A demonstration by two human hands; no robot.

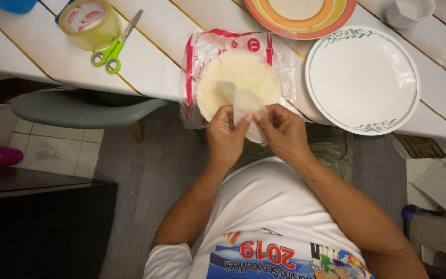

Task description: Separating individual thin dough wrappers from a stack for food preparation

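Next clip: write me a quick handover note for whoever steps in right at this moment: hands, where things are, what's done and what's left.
Left hand and right hand: both pinch one thin pale wrapper sheet, lifted at the table edge.
Wrapper stack lies on its opened plastic bag.
White plate to the right has nothing on it; so no sheet laid out yet.
Left to do, likely: peel the sheet free, set it down.
Scissors and tape roll lie further left.
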